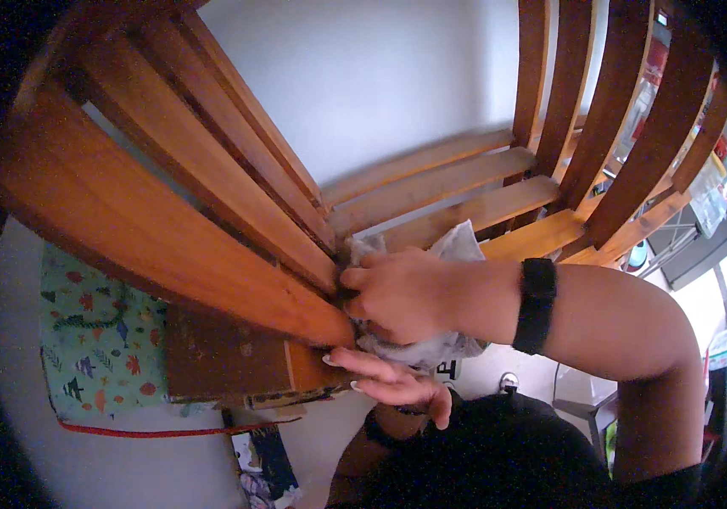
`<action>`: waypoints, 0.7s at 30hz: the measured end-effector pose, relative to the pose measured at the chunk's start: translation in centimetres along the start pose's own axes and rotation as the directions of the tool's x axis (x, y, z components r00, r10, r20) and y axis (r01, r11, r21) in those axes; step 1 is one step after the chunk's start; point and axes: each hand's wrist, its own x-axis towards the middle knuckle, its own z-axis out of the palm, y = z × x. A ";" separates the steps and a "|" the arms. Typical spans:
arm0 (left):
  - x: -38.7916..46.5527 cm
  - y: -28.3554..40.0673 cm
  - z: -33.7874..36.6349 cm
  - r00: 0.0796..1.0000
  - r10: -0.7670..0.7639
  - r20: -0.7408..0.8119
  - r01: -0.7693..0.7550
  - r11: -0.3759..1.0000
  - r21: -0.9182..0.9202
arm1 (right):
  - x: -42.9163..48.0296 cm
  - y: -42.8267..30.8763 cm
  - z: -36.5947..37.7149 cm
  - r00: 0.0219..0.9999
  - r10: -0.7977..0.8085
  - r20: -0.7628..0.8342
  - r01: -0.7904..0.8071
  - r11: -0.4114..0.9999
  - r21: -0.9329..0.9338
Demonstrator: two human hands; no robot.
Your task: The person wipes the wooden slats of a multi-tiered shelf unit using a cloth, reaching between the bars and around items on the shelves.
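Note:
My right hand (401, 296), with a black band at the wrist, grips a crumpled pale cloth (459, 245). It presses the cloth into the inner corner of a slatted wooden piece of furniture, at the lower ends of the long left slats (211, 261). The hand partly covers the cloth and the corner. Just below, my left hand (395, 382) holds nothing, its fingers stretched out by the rounded end of the lowest slat. I cannot tell whether its fingertips touch the wood. Short horizontal slats (459, 168) lie behind the right hand.
Upright slats (618, 108) rise on the right, with plastic-wrapped items (713, 191) beyond them. A green patterned fabric (102, 343) with red edging hangs below left, beside a brown panel (230, 350). A dark printed box (268, 464) stands below. A grey bin-like container (583, 388) is lower right.

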 end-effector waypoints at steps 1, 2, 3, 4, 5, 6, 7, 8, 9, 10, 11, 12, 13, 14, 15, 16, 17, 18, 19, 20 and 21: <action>-0.1 -0.1 0.4 1.000 0.008 -0.015 -0.008 1.000 -0.006 | 0.2 0.1 -0.1 1.000 0.006 0.001 -0.006 1.000 -0.004; -0.5 -0.2 0.1 1.000 0.010 -0.015 -0.010 1.000 -0.006 | 0.6 0.1 -0.2 0.998 0.017 0.057 -0.015 1.000 -0.019; -1.3 -0.3 -0.5 1.000 -0.006 0.002 0.006 0.999 0.048 | 0.8 0.1 -0.3 0.993 0.028 0.111 -0.025 0.999 -0.035; -1.8 -0.5 -0.7 1.000 -0.022 0.017 0.020 0.995 0.102 | 0.9 0.1 -0.4 0.994 0.028 0.110 -0.025 0.999 -0.037; -0.8 0.1 -0.6 1.000 -0.009 0.015 0.007 0.993 0.116 | 1.4 -0.7 -1.0 0.989 0.022 0.145 -0.014 0.998 -0.054; 0.0 1.0 0.5 0.992 -0.090 -0.083 0.100 0.987 0.127 | 1.6 -0.7 -1.1 0.982 0.031 0.184 -0.019 0.997 -0.071; 0.4 1.5 1.1 0.969 -0.167 -0.182 0.192 0.973 0.129 | 1.7 -0.8 -1.1 0.983 0.028 0.183 -0.015 0.997 -0.073; 0.2 1.4 1.6 0.957 -0.194 -0.214 0.225 0.965 0.133 | 1.7 -0.7 -0.9 0.983 0.030 0.181 -0.013 0.996 -0.093; 0.2 1.3 1.8 0.957 -0.194 -0.215 0.227 0.964 0.140 | 1.7 -0.5 -0.9 0.983 0.031 0.179 -0.010 0.994 -0.113; -0.1 1.4 1.7 0.960 -0.187 -0.210 0.219 0.965 0.142 | 1.7 -0.3 -0.8 0.983 0.030 0.179 -0.009 0.993 -0.116; -0.3 1.4 1.7 0.962 -0.180 -0.204 0.212 0.966 0.146 | 1.7 -0.3 -1.2 0.979 0.004 0.204 0.026 0.989 -0.142; -0.4 1.2 1.6 0.964 -0.175 -0.200 0.206 0.967 0.148 | 1.6 -0.3 -1.6 0.973 -0.022 0.229 0.062 0.984 -0.167; -0.5 1.2 1.4 0.967 -0.165 -0.193 0.196 0.969 0.150 | 1.3 -0.4 -2.0 0.973 -0.027 0.229 0.067 0.983 -0.170; -0.6 1.2 1.2 0.970 -0.159 -0.183 0.188 0.970 0.154 | 0.9 -0.3 -2.3 0.964 -0.009 0.266 0.050 0.988 -0.146; -0.7 1.2 0.8 0.973 -0.155 -0.169 0.181 0.972 0.153 | 0.5 -0.2 -2.7 0.953 0.008 0.304 0.031 0.992 -0.122; -0.5 1.4 0.8 0.978 -0.138 -0.155 0.161 0.976 0.149 | -0.2 -0.2 -3.2 0.953 0.010 0.302 0.030 0.991 -0.127; -0.2 1.1 0.7 0.978 -0.140 -0.156 0.164 0.975 0.149 | -0.9 0.2 -3.5 0.952 0.032 0.303 0.006 0.992 -0.124; 0.3 0.7 0.6 0.991 -0.080 -0.111 0.084 0.996 0.033 | -1.5 0.6 -3.8 0.951 0.056 0.304 -0.020 0.993 -0.120; 0.7 0.4 0.5 0.997 -0.015 -0.074 0.009 0.996 -0.087 | -1.8 1.4 -4.2 0.950 0.060 0.308 -0.024 0.993 -0.119; 0.8 0.6 0.4 0.997 -0.019 -0.073 0.012 0.996 -0.090 | -2.2 2.1 -4.8 0.959 0.036 0.283 -0.015 0.997 -0.077; 0.9 0.8 0.3 0.997 -0.028 -0.075 0.020 0.995 -0.102 | -2.5 2.4 -5.0 0.967 0.014 0.256 -0.005 0.999 -0.036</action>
